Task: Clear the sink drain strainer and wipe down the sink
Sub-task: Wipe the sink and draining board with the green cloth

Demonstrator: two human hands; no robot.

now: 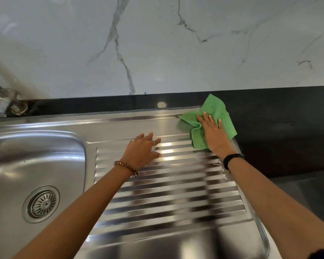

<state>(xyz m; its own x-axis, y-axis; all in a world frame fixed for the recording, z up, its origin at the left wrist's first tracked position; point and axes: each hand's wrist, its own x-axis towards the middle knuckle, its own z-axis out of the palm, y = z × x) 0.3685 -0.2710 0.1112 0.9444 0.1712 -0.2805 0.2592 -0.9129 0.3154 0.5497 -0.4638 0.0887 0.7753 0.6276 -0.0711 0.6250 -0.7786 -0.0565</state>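
1. We are in the wiping half of the job. Our right hand (212, 131) lies flat, fingers straight and slightly spread, pressing the green cloth (216, 116) onto the far right corner of the steel drainboard (176, 193), right of centre in the frame, where the steel meets the black counter (281, 128).
2. Our left hand (142, 150) holds nothing; its fingers are relaxed and spread, resting on the ribs of the drainboard near the middle of the frame, it seems to brace us.
3. The drain strainer (43, 203) sits in its seat at the lower left of the frame, in the floor of the sink basin (45, 156). We see no scraps in its slots, so we judge the clearing step done, though the view is too blurred to be sure.
4. What remains, as far as we can judge: the rest of the ribbed drainboard below the cloth, the rim, and the basin itself, which the cloth is well away from.
5. The tap (2, 103) at the upper left edge is only partly in view, so we cannot tell whether its base needs wiping.
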